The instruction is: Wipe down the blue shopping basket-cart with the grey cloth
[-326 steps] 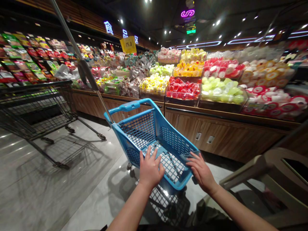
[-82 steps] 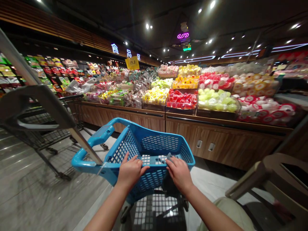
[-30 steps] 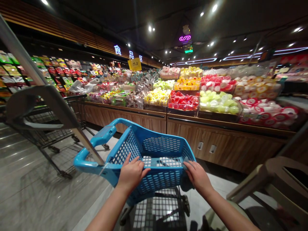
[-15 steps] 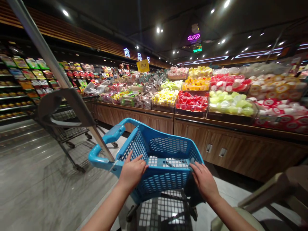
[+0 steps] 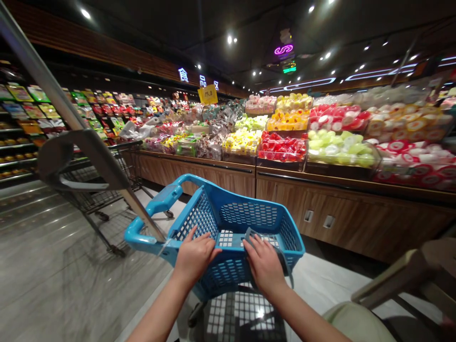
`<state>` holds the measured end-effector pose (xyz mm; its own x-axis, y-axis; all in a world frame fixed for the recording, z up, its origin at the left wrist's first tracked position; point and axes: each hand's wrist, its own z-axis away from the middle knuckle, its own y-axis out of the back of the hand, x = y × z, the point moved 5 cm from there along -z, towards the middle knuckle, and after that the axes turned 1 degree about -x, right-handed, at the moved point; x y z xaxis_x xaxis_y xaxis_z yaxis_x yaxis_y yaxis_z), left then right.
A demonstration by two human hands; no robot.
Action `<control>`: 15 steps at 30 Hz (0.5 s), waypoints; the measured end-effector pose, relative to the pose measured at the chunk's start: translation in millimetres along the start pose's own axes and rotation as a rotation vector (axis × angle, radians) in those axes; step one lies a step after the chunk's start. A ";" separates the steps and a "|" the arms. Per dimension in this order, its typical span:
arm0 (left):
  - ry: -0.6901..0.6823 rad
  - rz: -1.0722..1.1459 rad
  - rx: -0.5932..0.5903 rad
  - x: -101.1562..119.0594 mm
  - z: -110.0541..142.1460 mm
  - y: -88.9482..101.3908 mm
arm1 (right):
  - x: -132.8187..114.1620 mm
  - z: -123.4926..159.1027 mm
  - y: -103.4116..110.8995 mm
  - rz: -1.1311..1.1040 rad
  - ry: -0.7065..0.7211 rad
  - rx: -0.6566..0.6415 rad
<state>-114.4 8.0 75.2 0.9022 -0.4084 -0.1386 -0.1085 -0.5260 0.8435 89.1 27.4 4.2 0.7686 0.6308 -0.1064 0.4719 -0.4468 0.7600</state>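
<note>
A small blue plastic shopping cart (image 5: 245, 195) stands side-on before me, its lattice basket holding no goods. My left hand (image 5: 194, 256) grips the near rim towards the handle end, fingers over the edge and thumb along it. On the same rim, further right, my right hand (image 5: 265, 266) presses a grey cloth (image 5: 249, 233) with bent fingers. Part of the cloth hangs down the outside of the basket, mostly hidden behind that hand. A metal pole (image 5: 140, 211) with a dark grey bracket (image 5: 85, 159) rises from the cart's blue handle (image 5: 164, 199).
Behind the cart runs a wood-fronted display counter (image 5: 228, 178) with bins of wrapped sweets and jelly cups. A black wire trolley (image 5: 107, 202) stands at left. A brown stool-like seat (image 5: 420, 266) is close on my right. Stocked shelves (image 5: 35, 114) line the far left.
The cart was turned from end-on to side-on since the oldest frame. In the last half second my right hand slid the cloth left along the near rim. My left hand stayed put.
</note>
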 end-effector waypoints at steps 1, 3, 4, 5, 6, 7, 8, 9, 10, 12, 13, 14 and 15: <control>-0.005 0.001 0.014 0.1 0.5 0.9 | -5.5 -3.6 -1.1 -0.012 0.000 0.006; -0.016 -0.002 0.047 0.2 1.7 3.3 | -7.9 -4.5 -2.0 -0.023 0.017 0.007; -0.023 -0.006 0.063 0.5 2.4 4.7 | -5.3 -2.2 -1.7 -0.023 0.035 -0.001; -0.029 -0.011 0.078 1.1 3.1 6.1 | -0.3 1.7 -0.8 -0.018 0.054 -0.009; -0.034 -0.015 0.091 1.9 3.7 7.4 | 6.6 6.8 0.7 -0.011 0.068 -0.015; -0.038 -0.017 0.098 3.1 4.4 8.3 | 15.4 12.9 2.9 -0.002 0.073 -0.018; -0.041 -0.017 0.102 4.5 5.0 9.0 | 25.7 19.6 5.6 0.006 0.070 -0.018; -0.043 -0.016 0.104 6.2 5.7 9.5 | 36.8 26.7 8.4 0.013 0.062 -0.018; -0.045 -0.015 0.106 8.0 6.3 9.9 | 48.4 34.0 11.4 0.018 0.049 -0.019; -0.046 -0.018 0.110 11.4 7.6 10.0 | 71.5 48.0 16.5 0.031 0.018 -0.029; -0.047 -0.021 0.114 13.0 8.1 9.9 | 82.0 54.1 18.6 0.039 0.002 -0.034; -0.048 -0.023 0.117 14.3 8.5 9.5 | 91.1 59.4 20.4 0.045 -0.013 -0.037; -0.047 -0.025 0.119 15.4 8.6 8.9 | 98.5 63.5 22.1 0.047 -0.027 -0.035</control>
<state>-105.1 -9.4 76.2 0.8851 -0.4270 -0.1851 -0.1377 -0.6202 0.7722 202.6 39.3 -30.2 0.8014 0.5917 -0.0869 0.4200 -0.4533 0.7862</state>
